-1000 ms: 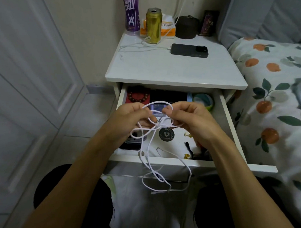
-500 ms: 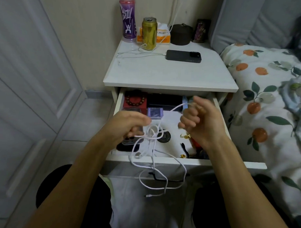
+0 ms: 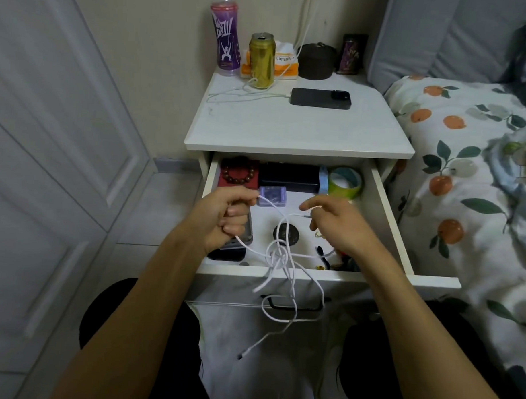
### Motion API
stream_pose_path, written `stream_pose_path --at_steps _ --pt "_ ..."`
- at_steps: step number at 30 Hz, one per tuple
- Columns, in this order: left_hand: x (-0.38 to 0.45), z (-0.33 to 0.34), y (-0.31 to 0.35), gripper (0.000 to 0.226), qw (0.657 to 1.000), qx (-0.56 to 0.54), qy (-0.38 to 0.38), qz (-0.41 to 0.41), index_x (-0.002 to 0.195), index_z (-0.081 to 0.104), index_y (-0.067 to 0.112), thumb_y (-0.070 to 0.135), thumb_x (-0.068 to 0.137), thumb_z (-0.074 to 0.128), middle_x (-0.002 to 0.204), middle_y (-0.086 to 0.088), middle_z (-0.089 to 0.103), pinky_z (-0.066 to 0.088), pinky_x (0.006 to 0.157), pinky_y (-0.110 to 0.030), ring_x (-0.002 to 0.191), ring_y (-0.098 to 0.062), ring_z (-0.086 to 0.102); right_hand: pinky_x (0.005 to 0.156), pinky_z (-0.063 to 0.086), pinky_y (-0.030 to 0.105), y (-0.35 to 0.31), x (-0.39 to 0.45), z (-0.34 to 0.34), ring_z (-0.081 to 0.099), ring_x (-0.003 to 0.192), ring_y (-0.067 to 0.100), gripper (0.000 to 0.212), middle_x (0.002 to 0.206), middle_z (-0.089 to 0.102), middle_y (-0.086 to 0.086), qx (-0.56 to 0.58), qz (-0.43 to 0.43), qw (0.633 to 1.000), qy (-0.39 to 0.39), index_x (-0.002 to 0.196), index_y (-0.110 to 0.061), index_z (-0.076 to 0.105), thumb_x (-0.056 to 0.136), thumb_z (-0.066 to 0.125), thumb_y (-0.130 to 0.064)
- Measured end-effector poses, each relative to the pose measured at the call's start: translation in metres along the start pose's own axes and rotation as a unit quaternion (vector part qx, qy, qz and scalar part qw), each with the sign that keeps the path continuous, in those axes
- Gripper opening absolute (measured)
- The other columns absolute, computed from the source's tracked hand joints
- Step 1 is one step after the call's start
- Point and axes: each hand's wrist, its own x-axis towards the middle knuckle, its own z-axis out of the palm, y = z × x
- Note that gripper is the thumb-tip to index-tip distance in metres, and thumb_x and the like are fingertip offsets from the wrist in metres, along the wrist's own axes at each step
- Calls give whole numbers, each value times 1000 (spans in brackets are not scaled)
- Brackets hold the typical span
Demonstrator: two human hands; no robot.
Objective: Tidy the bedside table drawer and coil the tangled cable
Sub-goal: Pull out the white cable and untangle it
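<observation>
Right, nearest first — loose tail: the white cable (image 3: pixel 282 285) hangs below both hands, over the front lip of the open drawer (image 3: pixel 387 203), looping past the handle and ending in a plug that dangles lowest of all.
Knot: a tight snarl of loops sits just under and between the two hands, roughly level with the drawer's front edge, a little nearer the left wrist than the right.
Left hand (image 3: pixel 225 219): fingers curled into a fist round the cable, one strand coming out of the top of the fist and another out of the bottom.
Right hand (image 3: pixel 335 224): fingertips gathered on the strand's other plug end, index finger stretched out; whether it truly pinches the plug or only touches it I cannot tell.
Strand between hands: it runs slantwise from the left fist to the right fingertips, with the knot hanging off it below.
Judgement: the knot lies down and inward from both hands, so the next pull probably has to go sideways and apart, the left hand anchoring.
Beyond the hands: a bead bracelet (image 3: pixel 237 173), a dark box (image 3: pixel 289 178) and a green tape roll (image 3: pixel 344 181) at the drawer's back.
Farthest: a phone (image 3: pixel 320 98) and a gold can (image 3: pixel 262 60) on the tabletop.
</observation>
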Motion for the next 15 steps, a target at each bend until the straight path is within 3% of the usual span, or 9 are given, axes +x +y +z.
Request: stream_pose_path --at_steps 2,4,6,9,13,15 --pt "1 2 1 24 999 -5 -6 36 69 55 8 19 91 56 43 4 33 16 31 -16 30 -3 22 73 51 34 -3 -1 5 62 81 15 30 81 68 -5 -60 -53 997 -10 90 -21 71 94 46 -36" --pt "1 5 -2 28 998 -20 -9 66 71 54 9 19 96 51 49 0 37 17 32 -15 33 -5 24 65 49 37 -9 -4 10 60 71 19 60 72 65 2 -102 -80 992 6 75 -13 66 85 44 -68" --pt "0 8 -5 29 996 -19 -7 82 72 54 10 20 98 48 54 -1 42 19 34 -16 37 -7 27 57 43 34 -15 -6 15 55 61 16 70 62 58 1 -117 -73 990 8 65 -10 58 75 49 -78" --pt "-1 11 -6 27 995 -23 7 98 75 54 11 22 99 47 56 1 47 25 38 -19 42 -8 34 55 41 28 -13 -4 19 56 59 10 45 61 62 -1 -104 -77 992 -4 60 -13 61 80 67 -53" --pt "1 2 -7 27 995 -27 70 64 73 56 12 21 97 48 57 2 46 31 42 -20 43 -9 35 52 39 15 -15 -2 16 51 46 1 26 56 64 -4 67 -96 992 -42 68 -9 69 90 66 -22" --pt "3 -5 -8 19 985 106 107 79 79 59 13 17 96 51 63 -1 54 36 44 -23 42 -10 40 44 32 10 -15 -2 11 44 39 1 23 57 64 -3 132 -74 986 -74 75 -3 71 92 65 -19"
